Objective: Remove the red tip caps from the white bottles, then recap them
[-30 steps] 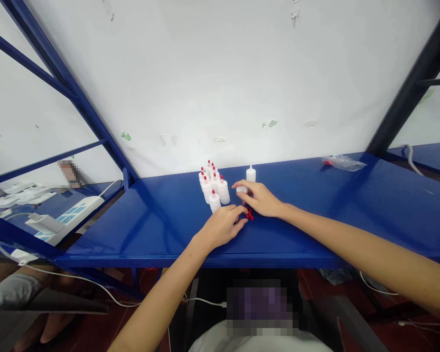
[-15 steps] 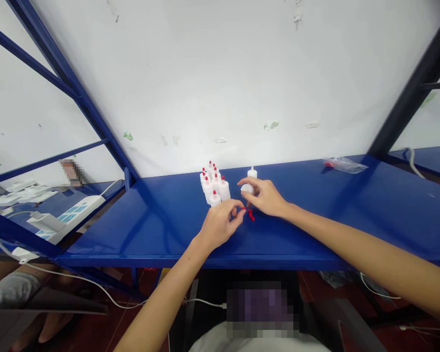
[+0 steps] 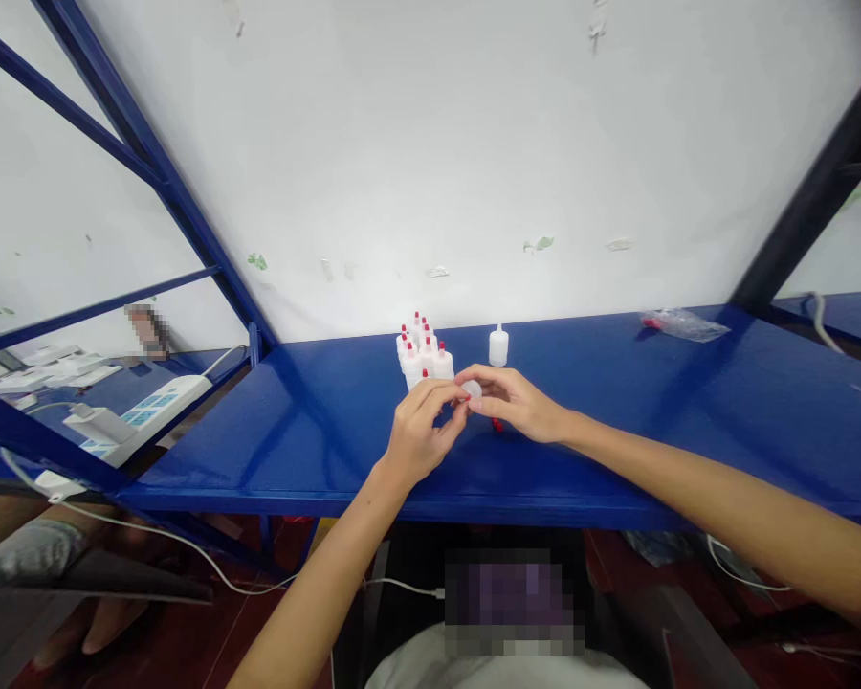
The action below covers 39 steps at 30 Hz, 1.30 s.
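Note:
My right hand (image 3: 520, 403) is closed around a small white squeeze bottle (image 3: 472, 388), which lies tilted with its round end partly showing between the fingers. At the bottle's left side, my left hand (image 3: 427, 428) pinches a small red cap (image 3: 466, 396), mostly covered by its fingertips. The two hands meet over the table. Several white bottles with red tips (image 3: 429, 356) stand in a cluster just beyond my left hand. One uncapped white bottle (image 3: 498, 346) stands upright behind my right hand. Loose red caps (image 3: 497, 425) lie on the table below my right hand, partly hidden by it.
The blue table (image 3: 316, 421) runs along a white wall. A clear plastic bag (image 3: 685, 324) with something red inside lies at the back right. To the left, beyond a blue frame post (image 3: 208, 239), are a power strip (image 3: 150, 421) and another person's legs (image 3: 50, 555).
My left hand has lifted a red cap from beside the loose ones. My right hand has brought the bottle leftward and nearer, so the hands now meet.

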Each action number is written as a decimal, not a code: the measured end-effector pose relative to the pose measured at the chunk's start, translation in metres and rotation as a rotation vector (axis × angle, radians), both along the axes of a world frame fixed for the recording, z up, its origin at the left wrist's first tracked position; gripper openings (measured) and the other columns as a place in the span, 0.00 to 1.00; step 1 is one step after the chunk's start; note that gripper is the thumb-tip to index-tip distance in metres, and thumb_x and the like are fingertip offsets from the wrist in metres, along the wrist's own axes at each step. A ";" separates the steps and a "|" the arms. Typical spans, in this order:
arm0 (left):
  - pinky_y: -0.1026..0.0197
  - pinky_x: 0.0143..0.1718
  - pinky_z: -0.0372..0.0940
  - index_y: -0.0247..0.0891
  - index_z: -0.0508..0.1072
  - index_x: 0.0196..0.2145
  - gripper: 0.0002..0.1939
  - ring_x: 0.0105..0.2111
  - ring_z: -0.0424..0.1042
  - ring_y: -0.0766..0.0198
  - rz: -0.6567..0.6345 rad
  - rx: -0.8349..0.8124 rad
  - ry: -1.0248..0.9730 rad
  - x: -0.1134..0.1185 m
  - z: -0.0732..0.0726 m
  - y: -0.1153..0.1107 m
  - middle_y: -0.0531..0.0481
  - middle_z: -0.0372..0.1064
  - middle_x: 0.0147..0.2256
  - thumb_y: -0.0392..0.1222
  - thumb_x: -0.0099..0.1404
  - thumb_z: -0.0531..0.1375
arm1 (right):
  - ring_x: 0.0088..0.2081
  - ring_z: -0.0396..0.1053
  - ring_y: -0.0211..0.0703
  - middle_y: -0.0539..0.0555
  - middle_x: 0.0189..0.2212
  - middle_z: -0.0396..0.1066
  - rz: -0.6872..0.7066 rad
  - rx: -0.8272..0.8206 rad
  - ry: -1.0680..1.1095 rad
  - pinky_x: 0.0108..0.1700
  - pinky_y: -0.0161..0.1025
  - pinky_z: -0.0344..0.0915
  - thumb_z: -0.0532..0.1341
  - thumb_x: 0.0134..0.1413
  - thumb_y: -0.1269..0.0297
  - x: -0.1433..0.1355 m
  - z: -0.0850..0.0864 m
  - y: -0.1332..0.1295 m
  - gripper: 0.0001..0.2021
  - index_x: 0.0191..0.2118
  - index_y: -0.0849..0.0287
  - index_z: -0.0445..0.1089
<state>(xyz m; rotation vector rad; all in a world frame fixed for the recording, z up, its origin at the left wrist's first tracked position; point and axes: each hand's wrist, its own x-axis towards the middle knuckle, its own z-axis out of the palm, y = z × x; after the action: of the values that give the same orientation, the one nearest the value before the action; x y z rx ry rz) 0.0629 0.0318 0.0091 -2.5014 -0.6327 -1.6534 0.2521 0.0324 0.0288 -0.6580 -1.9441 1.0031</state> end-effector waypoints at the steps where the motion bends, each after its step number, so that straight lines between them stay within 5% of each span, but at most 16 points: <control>1: 0.65 0.37 0.69 0.39 0.71 0.40 0.05 0.35 0.72 0.66 0.015 0.014 0.001 0.000 0.000 0.000 0.49 0.73 0.35 0.32 0.66 0.59 | 0.33 0.66 0.39 0.51 0.35 0.70 0.004 -0.030 0.012 0.36 0.37 0.65 0.61 0.59 0.57 -0.001 0.000 0.000 0.12 0.44 0.58 0.69; 11: 0.64 0.37 0.67 0.40 0.73 0.43 0.08 0.35 0.70 0.66 0.037 -0.027 0.072 0.002 -0.001 0.000 0.48 0.68 0.38 0.33 0.67 0.58 | 0.27 0.60 0.35 0.48 0.29 0.66 0.008 -0.093 0.019 0.30 0.35 0.60 0.62 0.58 0.58 -0.001 0.006 -0.001 0.13 0.46 0.59 0.70; 15: 0.65 0.35 0.65 0.39 0.72 0.41 0.05 0.32 0.67 0.67 0.062 -0.061 0.010 -0.004 0.009 0.001 0.50 0.68 0.34 0.35 0.67 0.59 | 0.32 0.65 0.39 0.50 0.32 0.69 0.016 -0.010 -0.011 0.36 0.38 0.63 0.60 0.60 0.55 0.003 0.004 0.003 0.19 0.54 0.56 0.65; 17: 0.65 0.32 0.62 0.38 0.71 0.38 0.02 0.29 0.64 0.68 0.112 -0.121 -0.154 -0.012 0.020 0.007 0.52 0.65 0.31 0.37 0.65 0.60 | 0.32 0.66 0.40 0.50 0.30 0.69 -0.100 0.100 -0.003 0.37 0.39 0.62 0.58 0.61 0.54 0.009 0.000 0.011 0.19 0.54 0.56 0.65; 20: 0.66 0.28 0.59 0.37 0.71 0.35 0.05 0.26 0.61 0.70 0.172 -0.299 -0.343 -0.025 0.036 0.024 0.53 0.63 0.31 0.42 0.66 0.60 | 0.24 0.60 0.38 0.46 0.20 0.61 -0.452 0.209 0.056 0.30 0.37 0.57 0.56 0.62 0.54 0.022 -0.006 0.028 0.14 0.41 0.59 0.71; 25: 0.66 0.26 0.56 0.36 0.72 0.32 0.08 0.22 0.56 0.71 0.190 -0.501 -0.132 -0.037 0.048 0.045 0.55 0.63 0.28 0.44 0.61 0.63 | 0.20 0.56 0.37 0.46 0.17 0.58 -0.816 0.181 0.140 0.26 0.37 0.53 0.55 0.58 0.57 0.047 -0.015 0.058 0.13 0.30 0.59 0.70; 28: 0.65 0.27 0.56 0.37 0.73 0.31 0.08 0.23 0.57 0.70 0.238 -0.512 0.034 -0.037 0.047 0.047 0.54 0.64 0.28 0.45 0.61 0.62 | 0.29 0.66 0.41 0.51 0.27 0.68 -0.908 0.185 0.102 0.34 0.39 0.62 0.56 0.56 0.58 0.057 -0.021 0.075 0.11 0.30 0.58 0.70; 32: 0.64 0.29 0.57 0.38 0.73 0.32 0.09 0.25 0.61 0.67 0.273 -0.516 0.159 -0.036 0.045 0.046 0.54 0.65 0.27 0.47 0.62 0.60 | 0.45 0.68 0.48 0.57 0.47 0.68 -0.875 0.036 0.074 0.48 0.45 0.63 0.58 0.54 0.54 0.062 -0.033 0.097 0.13 0.38 0.57 0.69; 39: 0.63 0.29 0.57 0.38 0.74 0.38 0.14 0.24 0.64 0.66 0.254 -0.609 0.266 -0.040 0.043 0.046 0.55 0.67 0.24 0.51 0.66 0.56 | 0.39 0.69 0.45 0.53 0.41 0.71 -0.536 -0.149 0.120 0.43 0.44 0.65 0.57 0.58 0.51 0.052 -0.041 0.101 0.21 0.53 0.53 0.57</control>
<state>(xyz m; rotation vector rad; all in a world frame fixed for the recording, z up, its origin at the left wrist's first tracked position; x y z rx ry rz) 0.0227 0.0775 0.0517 -2.7824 -1.5273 -1.1282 0.3046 0.1333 -0.0117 -1.1042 -1.4787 0.8251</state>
